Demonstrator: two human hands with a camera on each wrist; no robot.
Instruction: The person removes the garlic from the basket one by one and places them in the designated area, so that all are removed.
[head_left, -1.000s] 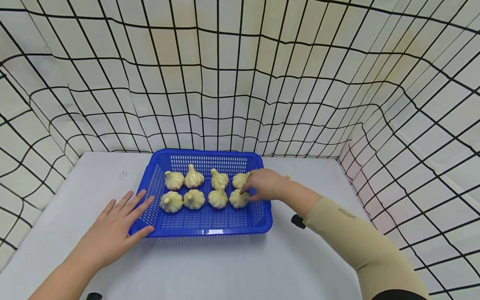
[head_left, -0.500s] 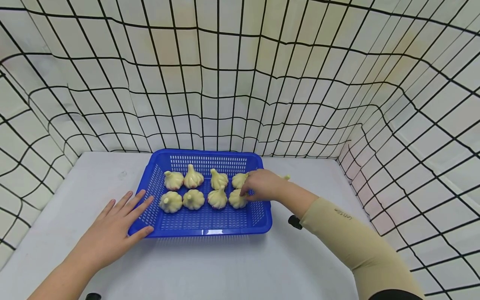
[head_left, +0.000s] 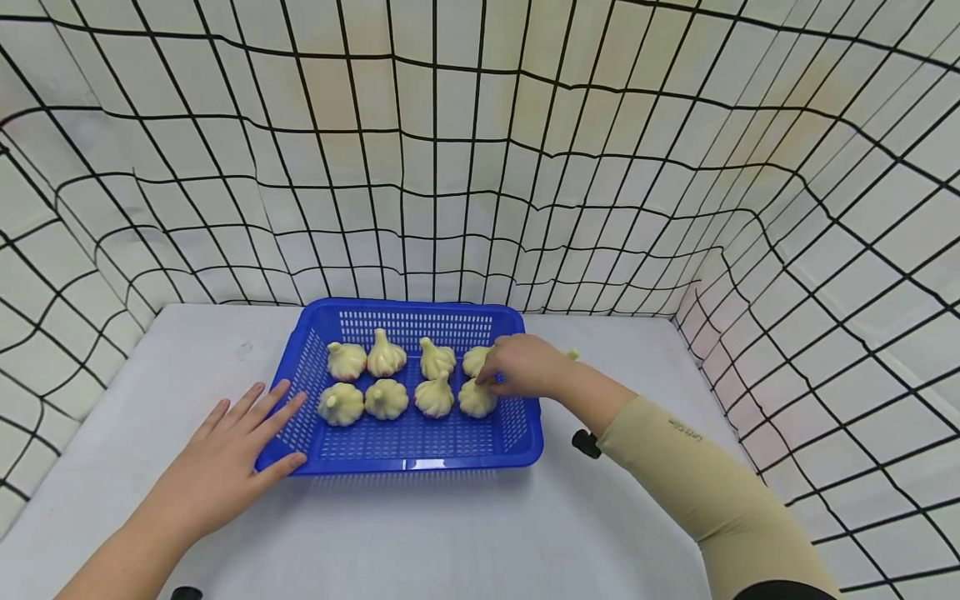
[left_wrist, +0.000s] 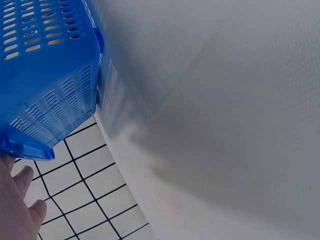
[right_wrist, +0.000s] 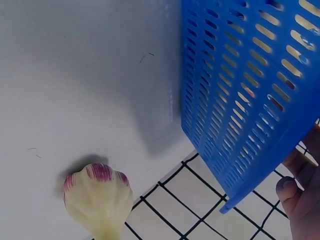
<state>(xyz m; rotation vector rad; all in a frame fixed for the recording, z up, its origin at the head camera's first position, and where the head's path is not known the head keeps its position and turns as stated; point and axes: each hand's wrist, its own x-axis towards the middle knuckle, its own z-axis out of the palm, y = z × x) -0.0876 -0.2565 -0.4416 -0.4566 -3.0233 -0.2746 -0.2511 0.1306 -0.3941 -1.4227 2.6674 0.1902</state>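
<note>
A blue plastic basket (head_left: 405, 463) holds several garlic bulbs (head_left: 434, 396) in two rows. My right hand (head_left: 525, 365) reaches over the basket's right rim, its curled fingers at the top of the front-right garlic bulb (head_left: 477, 402). That hand partly covers the back-right garlic bulb (head_left: 474, 361). My left hand (head_left: 225, 467) lies with fingers spread at the basket's left side, fingertips over the rim. In the right wrist view, another garlic bulb (right_wrist: 97, 197) with purple streaks lies on the table outside the basket; the right wrist mostly hides it in the head view.
The basket stands on a white table (head_left: 420, 542). A black wire or cord grid (head_left: 450, 167) in front of white sheeting encloses the back and both sides. Behind the right wrist, only the stem of the outside garlic bulb shows.
My right fingers have drawn up slightly from the side of the front-right garlic bulb toward its top, and the bulb has shifted a little. The left hand stays at the rim.
</note>
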